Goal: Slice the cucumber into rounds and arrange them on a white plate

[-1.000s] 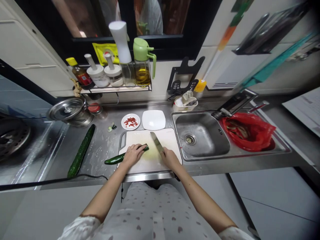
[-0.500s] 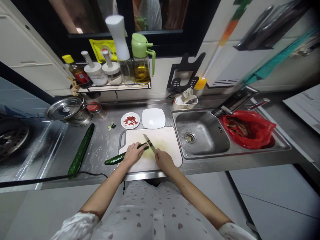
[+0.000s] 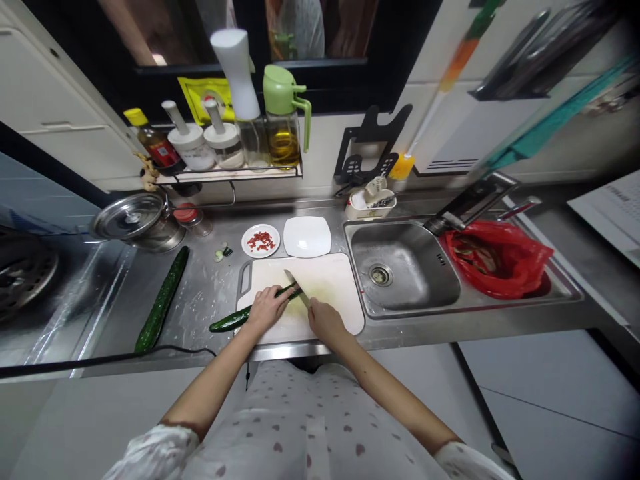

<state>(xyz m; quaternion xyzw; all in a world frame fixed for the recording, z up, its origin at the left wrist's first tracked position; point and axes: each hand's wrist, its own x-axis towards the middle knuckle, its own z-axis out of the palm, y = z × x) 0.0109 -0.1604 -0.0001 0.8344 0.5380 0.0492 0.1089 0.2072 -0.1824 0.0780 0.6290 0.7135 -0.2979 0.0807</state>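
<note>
A dark green cucumber lies slantwise across the white cutting board, its lower left end reaching past the board's edge. My left hand is closed over it and presses it down near its right end. In my right hand is the handle of a kitchen knife. The blade points up and left and lies across the cucumber's right end, just beside my left fingers. Whether it has cut through there I cannot tell. Pale wet marks show on the board around the blade.
Behind the board stand a plate of chopped red bits and a white square plate. Another cucumber lies at left, by a black cable. A sink with a red bag is at right.
The knife has shifted slightly left and now lies across the cucumber's end, with my right hand moving along. My left hand keeps its place on the cucumber.
</note>
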